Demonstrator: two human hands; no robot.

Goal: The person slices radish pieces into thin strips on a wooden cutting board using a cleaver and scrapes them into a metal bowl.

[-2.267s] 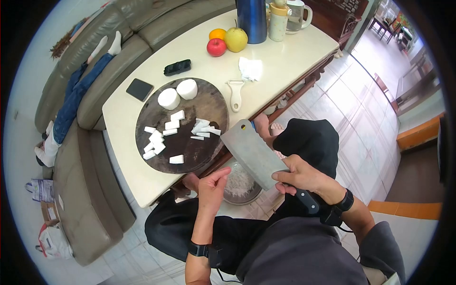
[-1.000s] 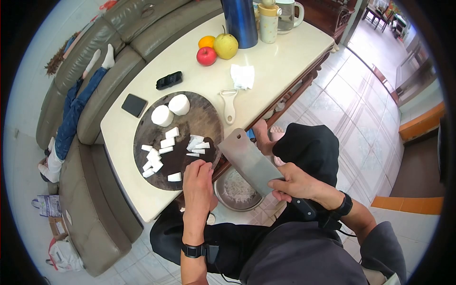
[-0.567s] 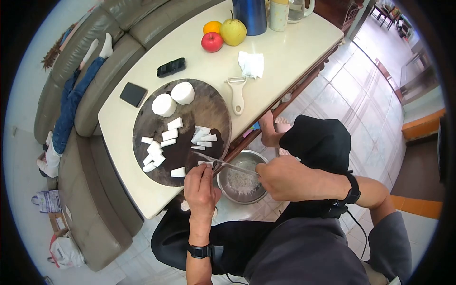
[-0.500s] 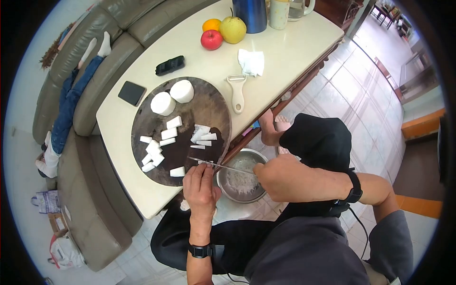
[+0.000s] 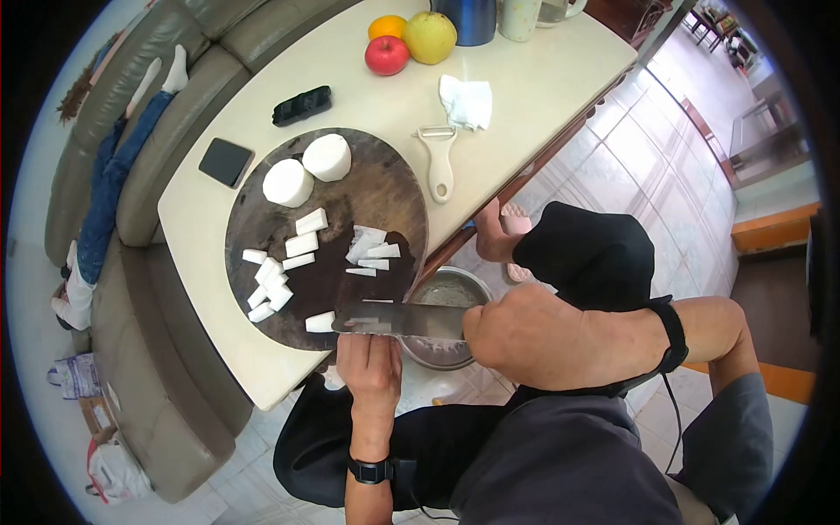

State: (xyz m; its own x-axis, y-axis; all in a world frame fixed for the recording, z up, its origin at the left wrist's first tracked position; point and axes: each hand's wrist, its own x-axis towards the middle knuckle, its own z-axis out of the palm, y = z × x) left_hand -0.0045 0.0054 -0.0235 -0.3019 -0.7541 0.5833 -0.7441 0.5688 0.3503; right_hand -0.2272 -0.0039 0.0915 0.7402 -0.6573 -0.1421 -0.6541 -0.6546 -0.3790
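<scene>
My right hand (image 5: 525, 337) is closed round the handle of a wide-bladed knife (image 5: 398, 321), whose blade lies over the near edge of the round dark cutting board (image 5: 385, 188). Just below the blade, my left hand (image 5: 369, 363) has its fingers together at the board's edge; whatever they hold is hidden. White cut pieces (image 5: 271, 284) lie at the left of the board, thin slices (image 5: 374, 251) at the right. Two thick white round chunks (image 5: 327, 157) sit at the far side. One white piece (image 5: 320, 322) rests beside the blade tip.
A white peeler (image 5: 439, 164), a tissue (image 5: 465, 102), a phone (image 5: 226, 162), a black packet (image 5: 302, 106) and fruit (image 5: 387, 55) are on the table (image 5: 350, 101). Below its edge stands a metal bowl (image 5: 464, 284). A person (image 5: 114, 188) lies on the sofa (image 5: 140, 350).
The knife blade has turned from edge-on to showing its broad side and moved slightly down. The whole view has shifted a little.
</scene>
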